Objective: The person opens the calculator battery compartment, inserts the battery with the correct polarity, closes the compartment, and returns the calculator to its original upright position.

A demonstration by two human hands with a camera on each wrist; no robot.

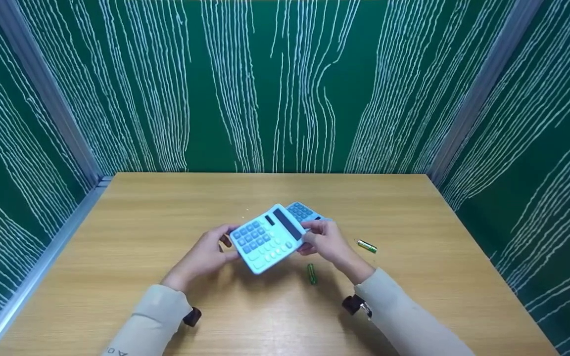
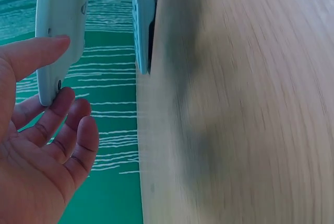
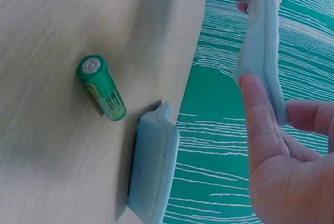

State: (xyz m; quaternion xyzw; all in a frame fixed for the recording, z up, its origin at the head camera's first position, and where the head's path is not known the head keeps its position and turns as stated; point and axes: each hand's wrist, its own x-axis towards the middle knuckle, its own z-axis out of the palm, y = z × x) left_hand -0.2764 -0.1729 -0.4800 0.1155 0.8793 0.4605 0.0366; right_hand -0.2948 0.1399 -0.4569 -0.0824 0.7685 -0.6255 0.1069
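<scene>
A light blue calculator (image 1: pixel 265 240) is held up above the table, its keys and dark display turned toward the head camera. My left hand (image 1: pixel 210 251) grips its left edge, with the thumb on one side and fingertips on the other in the left wrist view. At the display end, my right hand (image 1: pixel 328 243) pinches the calculator between thumb and fingers. Behind it a second blue calculator (image 1: pixel 301 211) lies on the table, partly covered by the first. Below the right hand is a green battery (image 1: pixel 311 274), which shows its flat metal end in the right wrist view.
Another green battery (image 1: pixel 367 246) lies on the wooden table (image 1: pixel 131 222), right of the right hand. Green panels (image 1: pixel 305 99) with white wavy lines stand behind the table and at both sides. Tiny white specks lie just beyond the held calculator.
</scene>
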